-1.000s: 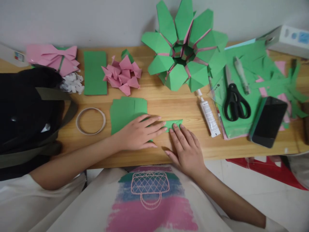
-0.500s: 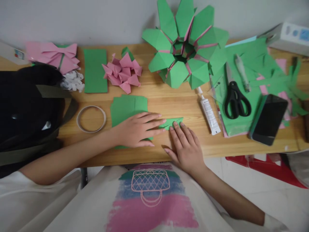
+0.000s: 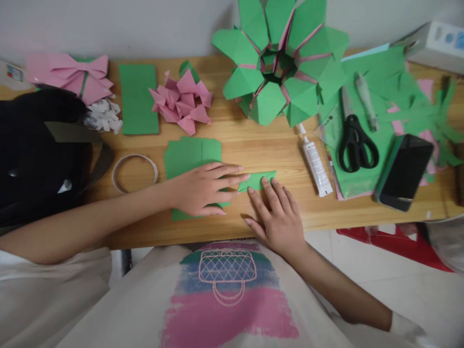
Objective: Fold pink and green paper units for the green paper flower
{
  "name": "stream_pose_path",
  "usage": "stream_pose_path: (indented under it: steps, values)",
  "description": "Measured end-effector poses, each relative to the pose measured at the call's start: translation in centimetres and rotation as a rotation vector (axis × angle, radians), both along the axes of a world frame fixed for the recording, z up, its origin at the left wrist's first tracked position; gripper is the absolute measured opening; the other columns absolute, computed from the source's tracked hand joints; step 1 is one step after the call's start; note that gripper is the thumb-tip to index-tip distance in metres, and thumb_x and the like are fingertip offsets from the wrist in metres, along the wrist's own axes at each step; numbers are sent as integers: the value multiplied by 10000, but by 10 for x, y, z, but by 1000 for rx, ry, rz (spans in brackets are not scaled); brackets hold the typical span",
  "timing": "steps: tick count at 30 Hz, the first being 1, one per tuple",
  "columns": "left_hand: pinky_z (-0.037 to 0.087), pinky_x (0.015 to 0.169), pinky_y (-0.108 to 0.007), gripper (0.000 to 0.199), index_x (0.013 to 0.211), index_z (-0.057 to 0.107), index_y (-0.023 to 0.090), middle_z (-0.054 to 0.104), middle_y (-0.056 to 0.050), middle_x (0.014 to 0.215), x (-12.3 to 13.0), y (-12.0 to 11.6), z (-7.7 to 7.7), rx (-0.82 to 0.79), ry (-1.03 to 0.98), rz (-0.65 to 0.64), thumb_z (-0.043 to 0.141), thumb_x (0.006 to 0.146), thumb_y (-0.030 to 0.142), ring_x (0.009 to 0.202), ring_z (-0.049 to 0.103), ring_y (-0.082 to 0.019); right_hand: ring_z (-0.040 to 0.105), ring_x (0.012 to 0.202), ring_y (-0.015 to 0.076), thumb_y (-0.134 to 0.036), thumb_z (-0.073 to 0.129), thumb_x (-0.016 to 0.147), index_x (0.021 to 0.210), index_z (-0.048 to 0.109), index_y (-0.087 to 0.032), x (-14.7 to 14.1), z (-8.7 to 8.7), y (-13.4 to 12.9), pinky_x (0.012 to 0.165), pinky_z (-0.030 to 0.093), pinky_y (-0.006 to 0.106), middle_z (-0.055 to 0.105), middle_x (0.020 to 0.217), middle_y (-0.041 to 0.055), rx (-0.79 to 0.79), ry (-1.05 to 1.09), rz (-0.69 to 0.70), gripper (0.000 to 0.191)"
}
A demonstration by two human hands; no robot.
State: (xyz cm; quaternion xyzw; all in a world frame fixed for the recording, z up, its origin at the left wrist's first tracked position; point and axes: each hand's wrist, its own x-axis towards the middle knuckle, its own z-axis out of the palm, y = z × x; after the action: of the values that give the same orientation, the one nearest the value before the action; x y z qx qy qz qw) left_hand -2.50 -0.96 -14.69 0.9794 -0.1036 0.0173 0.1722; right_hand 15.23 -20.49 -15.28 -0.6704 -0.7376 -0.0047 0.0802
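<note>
A small folded strip of green paper [image 3: 255, 181] lies flat on the wooden table between my hands. My left hand [image 3: 203, 188] is spread, palm down, over a stack of green paper sheets [image 3: 192, 149], and a fingertip touches the strip's left end. From the right, my right hand [image 3: 279, 212] rests its extended fingertips on the strip's lower and right edges. Neither hand grips anything; both lie with fingers stretched out. The stack's middle is hidden under my left hand.
Behind stand a green paper flower form [image 3: 270, 104] and pink folded paper pieces [image 3: 183, 101]. A glue tube [image 3: 316, 166], scissors [image 3: 357, 142] and a phone [image 3: 405, 171] lie to the right. On the left are a tape roll [image 3: 115, 174] and a black bag [image 3: 39, 159].
My right hand's fingers have shifted along the green strip, with one fingertip now further left on its lower edge. The view has tilted slightly.
</note>
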Motion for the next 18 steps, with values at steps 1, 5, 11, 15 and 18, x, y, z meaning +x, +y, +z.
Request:
stream_pose_path:
  steps: [1, 5, 11, 15, 18]
  values:
    - [342, 1100, -475, 410, 1095, 677, 132, 505, -189, 1473, 0, 1, 0, -25, -6, -3, 534, 923, 476, 1410, 393, -350, 470, 1334, 355, -524, 465, 947, 1382, 545, -167, 0, 0, 0, 1065, 374, 480, 537, 1425, 202, 0, 2, -2, 568]
    - [362, 1083, -478, 485, 1086, 654, 92, 500, -223, 1465, 0, 3, 2, -81, -1, 15, 556, 889, 525, 1397, 404, -357, 488, 1316, 361, -528, 485, 938, 1369, 560, -169, -1, 0, 0, 1062, 382, 480, 543, 1419, 198, 4, 6, -6, 565]
    - [364, 1068, -502, 580, 1267, 596, 100, 484, -217, 1480, 0, 3, -1, -54, -17, -23, 556, 890, 538, 1396, 405, -379, 492, 1314, 363, -527, 485, 938, 1377, 552, -173, -1, -1, 0, 1057, 394, 485, 545, 1417, 195, 6, 15, -9, 568]
    - [345, 1089, -496, 515, 1156, 658, 109, 466, -217, 1494, -1, 2, -2, -53, -15, -25, 562, 885, 537, 1407, 392, -384, 489, 1318, 363, -525, 496, 932, 1370, 558, -175, -1, -2, 0, 1062, 394, 484, 547, 1416, 191, 10, 15, -12, 564]
    - [350, 1091, -480, 519, 1139, 660, 103, 462, -210, 1499, -1, 3, -4, -48, -13, -22, 549, 892, 545, 1412, 390, -369, 492, 1314, 359, -521, 491, 935, 1365, 560, -166, -1, -2, 0, 1063, 393, 483, 552, 1412, 193, 21, 18, -15, 562]
